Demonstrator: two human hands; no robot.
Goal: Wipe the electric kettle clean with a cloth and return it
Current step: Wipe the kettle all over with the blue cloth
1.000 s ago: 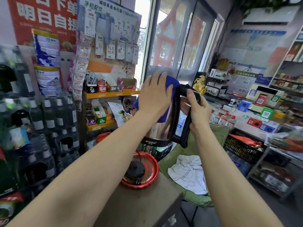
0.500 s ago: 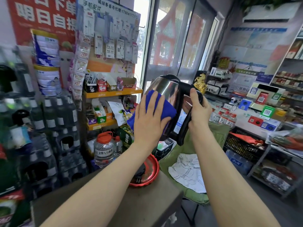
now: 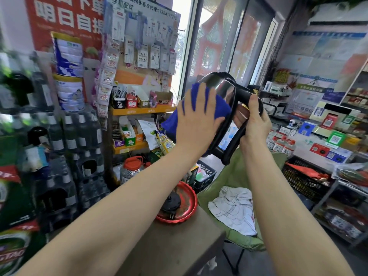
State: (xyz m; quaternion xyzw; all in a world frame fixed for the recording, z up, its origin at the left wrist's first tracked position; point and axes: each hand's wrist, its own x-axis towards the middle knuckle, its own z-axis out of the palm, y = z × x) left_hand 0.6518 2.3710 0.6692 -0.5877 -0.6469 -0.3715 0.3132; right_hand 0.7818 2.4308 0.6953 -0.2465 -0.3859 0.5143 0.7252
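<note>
A shiny steel electric kettle (image 3: pixel 221 90) with a black lid and black handle hangs in the air at chest height, tilted to the left. My right hand (image 3: pixel 254 120) grips its handle. My left hand (image 3: pixel 196 120) lies flat with fingers spread, pressing a blue cloth (image 3: pixel 199 108) against the kettle's left side. The cloth hides most of that side. Below, the kettle's black base (image 3: pixel 172 202) with its plug sits in a red round tray (image 3: pixel 188 206) on the brown table (image 3: pixel 179 246).
Stacked bottled drinks (image 3: pixel 65 152) and an orange shelf of small goods (image 3: pixel 139 110) stand to the left. A green folding chair (image 3: pixel 239 182) with a white cloth (image 3: pixel 237 208) sits right of the table. A shop counter (image 3: pixel 318 148) and black crate (image 3: pixel 302 180) lie further right.
The kettle has tipped further left. My left hand with the blue cloth slid from the top down the side, then slightly up and right. The view shifted left.
</note>
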